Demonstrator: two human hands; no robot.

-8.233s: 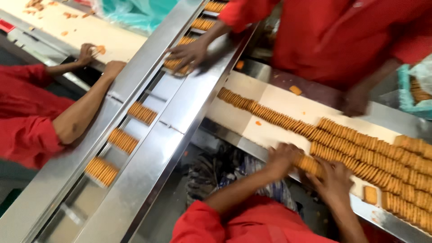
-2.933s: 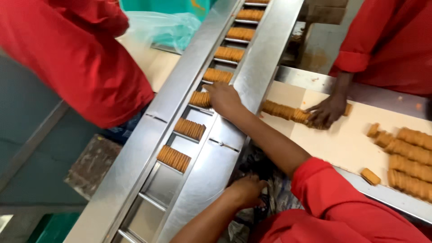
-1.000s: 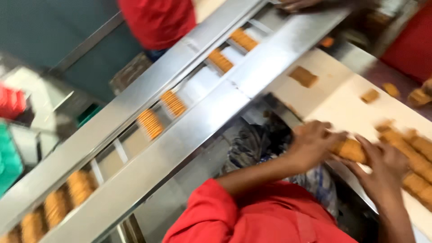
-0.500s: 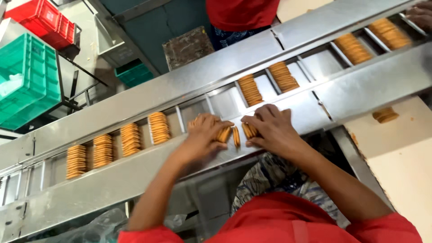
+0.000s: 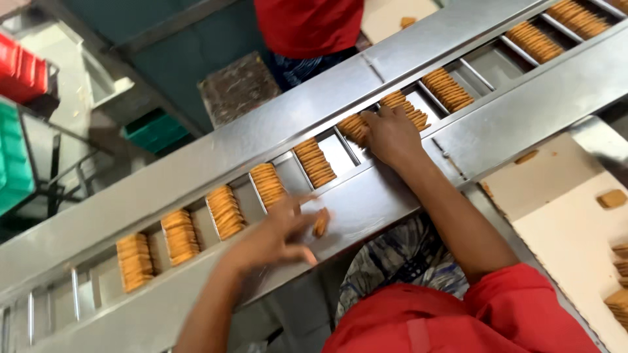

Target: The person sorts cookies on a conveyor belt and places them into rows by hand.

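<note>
Head view, looking down on a long steel conveyor channel [image 5: 216,147] running diagonally from lower left to upper right, split by thin cross bars into compartments. At far left, a red crate [image 5: 19,68] above a green crate [image 5: 14,163], beside a dark metal frame. In the channel, from the left: one biscuit stack [image 5: 134,261] on edge, then a second stack [image 5: 178,235], a third stack [image 5: 224,211] and a fourth stack [image 5: 269,184], each in its own compartment. Just below the fourth stack, left hand [image 5: 275,235], blurred, fingers curled loosely and part open, over the flat steel ledge [image 5: 366,202] on the near side of the channel. A few loose biscuits [image 5: 320,222] at its fingertips, touching or just beside them; whether pinched or only touched, cannot tell. Further right, a fifth stack [image 5: 314,161] alone in its compartment. Then right hand [image 5: 391,136], palm down, fingers spread flat over a sixth stack [image 5: 402,110] in the channel, pressing on top rather than closed around it. Beyond, two more stacks [image 5: 447,89] [image 5: 535,41] toward the upper right. Above the channel, another person's red shirt [image 5: 307,26]. At bottom centre, own red sleeves [image 5: 458,320]. At far right, a pale board [image 5: 569,229] with single biscuits [image 5: 612,198] on it.
</note>
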